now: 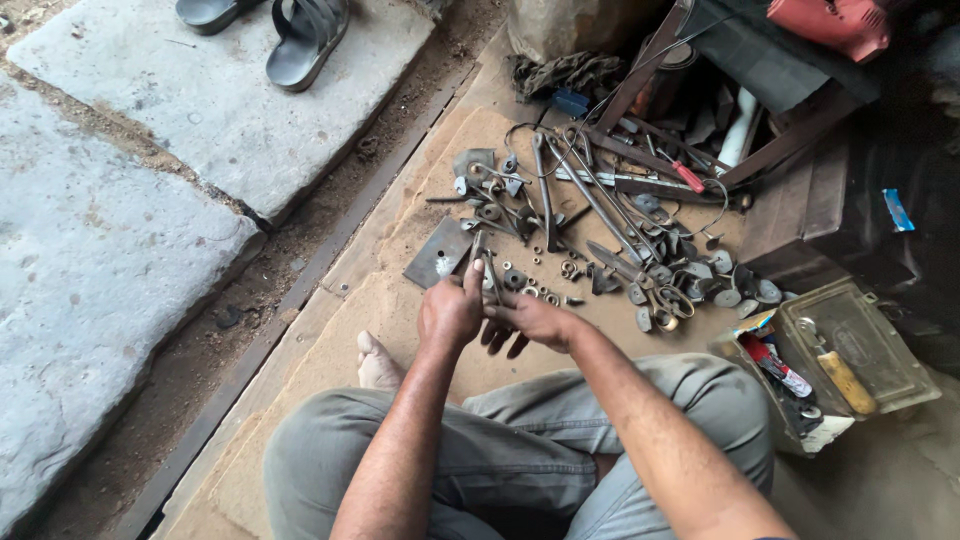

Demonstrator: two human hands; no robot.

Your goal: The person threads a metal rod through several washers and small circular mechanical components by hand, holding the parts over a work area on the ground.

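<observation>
Left hand point(450, 312) grips a thin metal tool point(487, 268); right hand point(528, 320) touches it, fingers loose, holding nothing clear. Washers point(530, 287) lie just beyond; open toolbox point(850, 360) sits right.

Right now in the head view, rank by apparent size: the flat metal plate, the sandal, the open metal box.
1. Open metal box, though nearer the camera
2. Sandal, partly cropped
3. Flat metal plate

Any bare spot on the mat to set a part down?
Free: mat left of the bare foot, beside the metal rail; also between the hands and the knees. Crowded: tool pile ahead; open toolbox to the right.
</observation>
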